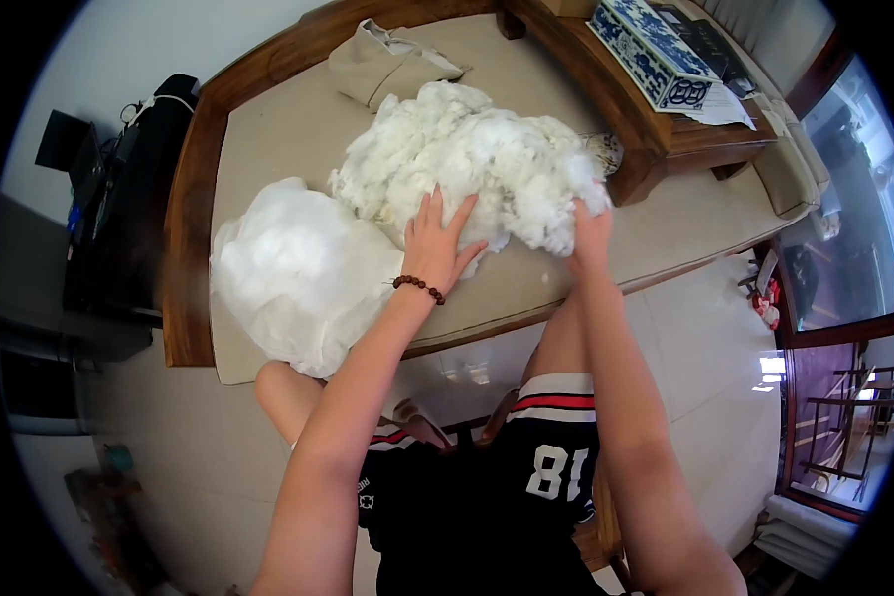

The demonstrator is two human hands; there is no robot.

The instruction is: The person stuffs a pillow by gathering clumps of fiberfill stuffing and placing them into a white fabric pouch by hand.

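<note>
A large heap of white fluffy stuffing (467, 149) lies on the beige seat cushion in front of me. My left hand (439, 238), with a brown bead bracelet on the wrist, rests spread against the near side of the heap. At the heap's right end, my right hand (592, 230) has its fingers curled into the fluff; the fingertips are partly hidden in it. A white, translucent plastic bag (303, 268), bulging with similar white filling, sits to the left of my left hand.
The beige cushion (268, 139) lies in a wooden bench frame (184, 268). A beige cloth cover (387, 65) is crumpled at the back. On the right, a wooden side table (705, 144) holds a blue-and-white box (656, 50) and papers. A glass door stands further right.
</note>
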